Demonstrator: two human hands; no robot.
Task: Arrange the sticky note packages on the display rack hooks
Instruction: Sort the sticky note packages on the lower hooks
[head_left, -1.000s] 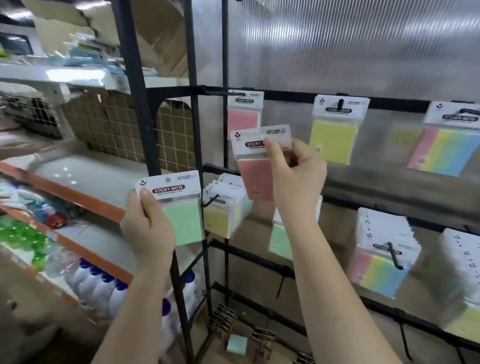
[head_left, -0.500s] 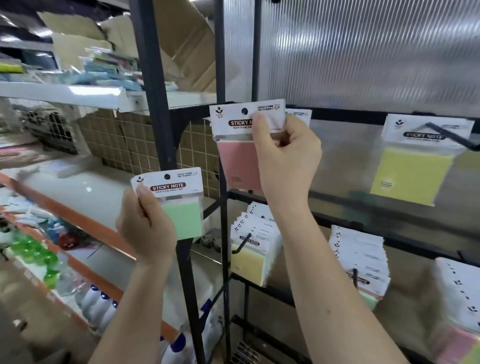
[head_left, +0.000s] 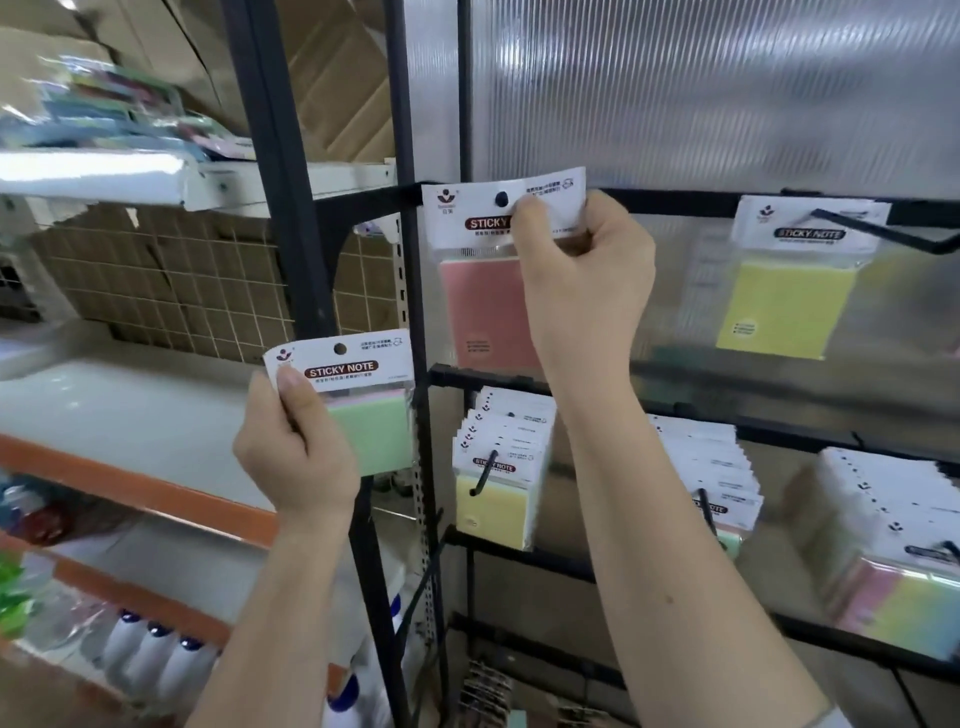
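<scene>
You face a matt black metal rack (head_left: 675, 196), ribbed translucent plastic panel (head_left: 701, 88) behind it, glossy clear film over the pink package (head_left: 483, 306), its white header of smooth card.

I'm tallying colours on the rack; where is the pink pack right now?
The pink pack is in the right hand, held up at the rack's top bar at its left end, left of the hanging yellow pack.
</scene>
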